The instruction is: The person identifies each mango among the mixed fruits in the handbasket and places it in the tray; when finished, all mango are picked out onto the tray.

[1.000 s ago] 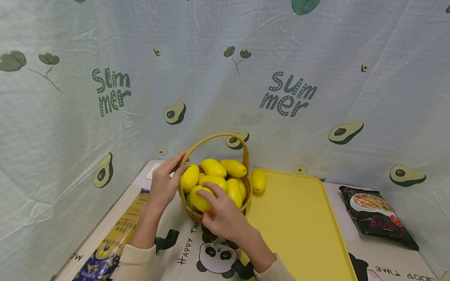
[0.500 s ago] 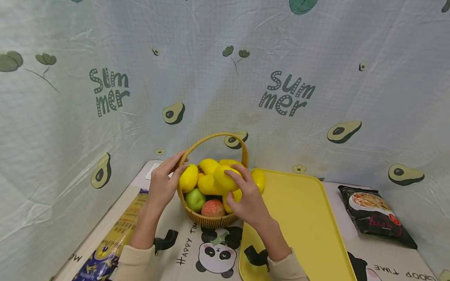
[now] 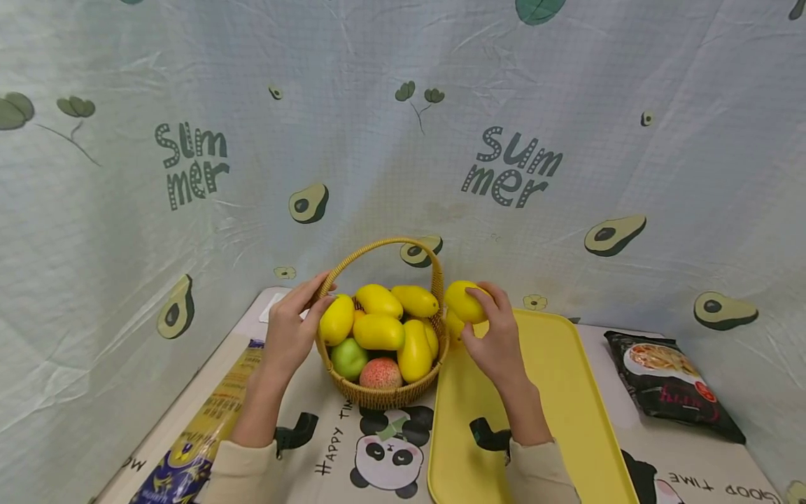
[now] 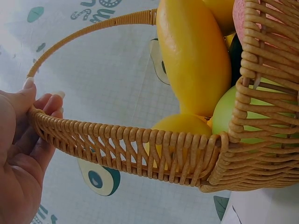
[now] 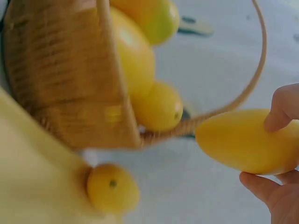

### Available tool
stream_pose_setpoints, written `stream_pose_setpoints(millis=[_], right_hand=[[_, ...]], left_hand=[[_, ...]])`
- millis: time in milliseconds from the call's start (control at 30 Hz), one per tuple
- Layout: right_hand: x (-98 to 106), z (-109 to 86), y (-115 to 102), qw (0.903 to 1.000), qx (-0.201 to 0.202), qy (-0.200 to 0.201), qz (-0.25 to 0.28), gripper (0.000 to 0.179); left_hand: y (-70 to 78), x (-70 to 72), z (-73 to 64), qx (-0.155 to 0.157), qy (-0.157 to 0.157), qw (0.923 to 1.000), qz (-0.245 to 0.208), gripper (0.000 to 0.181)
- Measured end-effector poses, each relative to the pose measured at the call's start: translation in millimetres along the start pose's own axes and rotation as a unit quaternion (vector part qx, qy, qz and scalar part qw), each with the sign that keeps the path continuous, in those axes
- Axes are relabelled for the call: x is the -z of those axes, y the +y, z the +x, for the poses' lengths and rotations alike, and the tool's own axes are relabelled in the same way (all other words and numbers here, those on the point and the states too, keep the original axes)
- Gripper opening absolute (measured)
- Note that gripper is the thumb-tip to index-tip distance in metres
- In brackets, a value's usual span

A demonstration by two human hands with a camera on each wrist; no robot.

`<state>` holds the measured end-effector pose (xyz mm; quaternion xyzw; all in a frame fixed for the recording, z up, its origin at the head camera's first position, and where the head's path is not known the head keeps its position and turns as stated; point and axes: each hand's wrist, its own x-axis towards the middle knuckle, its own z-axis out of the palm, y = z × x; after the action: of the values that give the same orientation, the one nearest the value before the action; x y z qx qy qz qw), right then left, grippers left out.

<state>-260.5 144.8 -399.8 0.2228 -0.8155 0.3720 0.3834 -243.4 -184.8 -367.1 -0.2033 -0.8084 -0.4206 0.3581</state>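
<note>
My left hand (image 3: 291,334) grips the left side of the handle (image 4: 98,128) of a wicker basket (image 3: 383,399). Inside the basket are several yellow mangoes (image 3: 378,332), a green apple (image 3: 349,359) and a reddish peach (image 3: 380,374). To the right, my right hand (image 3: 500,344) pinches a yellow mango (image 5: 245,141) between thumb and fingers, holding it up over the far left part of a yellow tray (image 3: 529,420). Another mango (image 5: 113,187) lies on the tray beside the basket, partly hidden behind the held one in the head view.
A black food packet (image 3: 674,385) lies right of the tray. On the left is a long yellow and purple packet (image 3: 201,427). Patterned curtain (image 3: 378,154) hangs close behind the basket. The tablecloth (image 3: 334,462) has panda prints.
My right hand has lifted a mango from the basket's front and carried it right, over the tray. The apple and peach beneath are now uncovered. My left hand stays on the handle.
</note>
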Motion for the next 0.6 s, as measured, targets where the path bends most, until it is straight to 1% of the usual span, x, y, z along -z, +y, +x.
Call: stream_pose_setpoints(millis=[133,267,467,600], right_hand=[[4,-5.0,22,0.9991,-0.036,0.001,-0.022,0.051],[7,-12.7,41,0.9954,-0.083,-0.022,-0.041,0.05],[5,-24.9,60,0.9847,-0.15,-0.068,-0.057,0.052],[2,-32.5,71,0.9758,-0.18,-0.099,-0.077,0.055]], left_hand=[[0.1,-0.1,0.3,-0.002,-0.002,1.0,0.004,0.043],[0.6,0.0,0.2,-0.003,-0.003,1.0,0.001,0.043],[1.3,0.5,-1.1,0.001,0.002,1.0,-0.01,0.044],[1.1,0.4,-0.9,0.003,-0.001,1.0,-0.003,0.044]])
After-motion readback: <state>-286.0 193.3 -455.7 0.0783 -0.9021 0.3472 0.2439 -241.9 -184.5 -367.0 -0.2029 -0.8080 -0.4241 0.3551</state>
